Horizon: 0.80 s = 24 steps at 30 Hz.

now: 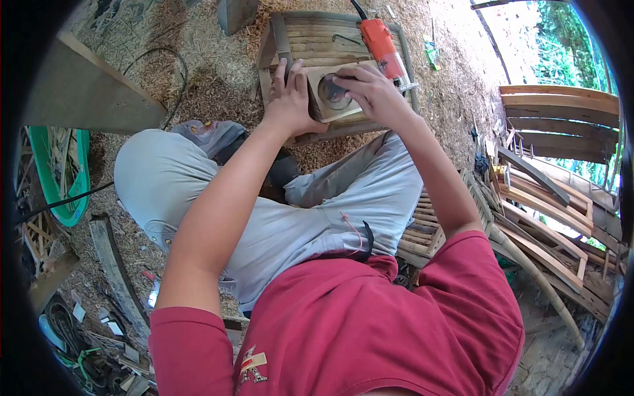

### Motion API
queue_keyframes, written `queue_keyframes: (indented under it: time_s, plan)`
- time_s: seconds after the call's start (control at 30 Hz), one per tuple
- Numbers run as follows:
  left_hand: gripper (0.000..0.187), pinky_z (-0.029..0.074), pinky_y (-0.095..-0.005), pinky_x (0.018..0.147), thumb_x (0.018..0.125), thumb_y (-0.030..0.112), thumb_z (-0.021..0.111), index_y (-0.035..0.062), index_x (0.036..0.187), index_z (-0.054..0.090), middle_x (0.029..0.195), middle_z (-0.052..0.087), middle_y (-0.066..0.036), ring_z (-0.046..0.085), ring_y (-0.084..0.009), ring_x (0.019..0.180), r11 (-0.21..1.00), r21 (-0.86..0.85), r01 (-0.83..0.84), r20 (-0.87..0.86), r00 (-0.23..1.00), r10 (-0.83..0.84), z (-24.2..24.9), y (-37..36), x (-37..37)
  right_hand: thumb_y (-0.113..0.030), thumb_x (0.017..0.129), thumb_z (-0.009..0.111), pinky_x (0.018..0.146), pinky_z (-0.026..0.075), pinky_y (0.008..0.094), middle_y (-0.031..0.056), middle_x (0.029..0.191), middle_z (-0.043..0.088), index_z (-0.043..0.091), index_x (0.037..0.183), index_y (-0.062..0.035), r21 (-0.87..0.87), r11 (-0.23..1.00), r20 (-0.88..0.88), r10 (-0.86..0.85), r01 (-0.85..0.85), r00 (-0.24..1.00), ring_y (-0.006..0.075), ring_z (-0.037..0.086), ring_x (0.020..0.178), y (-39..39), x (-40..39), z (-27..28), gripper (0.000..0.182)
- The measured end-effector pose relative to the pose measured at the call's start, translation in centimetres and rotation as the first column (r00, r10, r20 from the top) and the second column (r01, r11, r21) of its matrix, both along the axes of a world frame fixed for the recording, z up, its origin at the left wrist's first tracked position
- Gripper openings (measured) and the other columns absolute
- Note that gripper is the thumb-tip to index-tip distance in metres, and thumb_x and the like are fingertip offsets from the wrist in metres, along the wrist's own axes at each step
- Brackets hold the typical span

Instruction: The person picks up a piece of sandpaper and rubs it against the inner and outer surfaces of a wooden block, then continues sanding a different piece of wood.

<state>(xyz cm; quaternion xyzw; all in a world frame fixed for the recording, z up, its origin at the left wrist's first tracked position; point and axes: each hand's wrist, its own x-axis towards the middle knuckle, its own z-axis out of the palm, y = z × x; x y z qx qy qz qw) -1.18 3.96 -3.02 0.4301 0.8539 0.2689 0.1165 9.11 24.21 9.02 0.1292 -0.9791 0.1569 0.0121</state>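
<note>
A square pale wooden block (321, 113) with a round hollow (330, 99) in its top lies on a low slatted wooden bench (310, 49). My left hand (289, 102) grips the block's left side, fingers pointing away from me and thumb at the near corner. Over the hollow, my right hand (373, 92) pinches a small dark sheet (338, 90), which looks like sandpaper, against the inside of the hollow. Its fingers partly cover the sheet and the hollow. An orange angle grinder (380, 43) lies just beyond my right hand, on the bench's right side.
A dark hex key (346, 39) lies on the bench. Wood shavings (211, 69) cover the ground. A green basket (74, 178) with sticks stands at left, below a wide board (99, 92). Stacked wooden frames (548, 211) are at right. A black cable (181, 66) loops at upper left.
</note>
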Motion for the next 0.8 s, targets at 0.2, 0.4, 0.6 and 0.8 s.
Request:
queue_keyframes:
  time_s: [0.2, 0.4, 0.6, 0.8]
  plan:
    - [0.153, 0.015, -0.0557, 0.139, 0.058, 0.060, 0.100, -0.0056, 0.167, 0.015, 0.178, 0.020, -0.020, -0.001, -0.0490, 0.167, 1.000, -0.028, 0.014, 0.036, 0.999, -0.013, 0.7, -0.1, -0.2, -0.005, 0.098, 0.068, 0.113, 0.052, 0.0486, 0.0135, 0.144, 0.069, 0.073, 0.140, -0.0066, 0.047, 0.999, 0.019, 0.021, -0.022, 1.000, 0.0380, 0.063, 0.131, 1.1, -0.6, 0.2, 0.042]
    - [0.152, 0.014, -0.0550, 0.139, 0.058, 0.059, 0.100, -0.0059, 0.166, 0.015, 0.177, 0.020, -0.022, -0.001, -0.0517, 0.166, 1.000, 0.012, 0.022, 0.019, 1.000, -0.022, 0.2, -0.3, -0.4, -0.007, 0.096, 0.068, 0.112, 0.053, 0.0488, 0.0138, 0.140, 0.070, 0.074, 0.137, -0.0063, -0.056, 0.986, 0.081, 0.162, -0.158, 0.984, 0.0381, 0.064, 0.131, 0.9, -1.1, 0.5, 0.042]
    - [0.152, 0.023, -0.0581, 0.136, 0.059, 0.061, 0.100, -0.0041, 0.168, 0.017, 0.179, 0.016, -0.017, -0.003, -0.0472, 0.168, 1.000, 0.004, 0.010, -0.004, 1.000, -0.010, 0.4, -0.2, -0.3, -0.009, 0.098, 0.068, 0.114, 0.052, 0.0497, 0.0146, 0.142, 0.070, 0.074, 0.139, -0.0059, -0.016, 0.971, 0.113, 0.237, -0.237, 0.965, 0.0391, 0.064, 0.131, 1.6, -1.2, 0.4, 0.041]
    - [0.152, 0.030, -0.0614, 0.133, 0.059, 0.061, 0.100, -0.0034, 0.169, 0.017, 0.181, 0.013, -0.014, -0.006, -0.0449, 0.168, 1.000, -0.018, 0.018, 0.019, 1.000, -0.018, 0.2, 0.0, -0.4, -0.009, 0.099, 0.067, 0.113, 0.053, 0.0494, 0.0140, 0.142, 0.068, 0.074, 0.140, -0.0086, -0.017, 0.976, 0.120, 0.216, -0.215, 0.969, 0.0380, 0.062, 0.132, 2.6, -2.3, 0.5, 0.041]
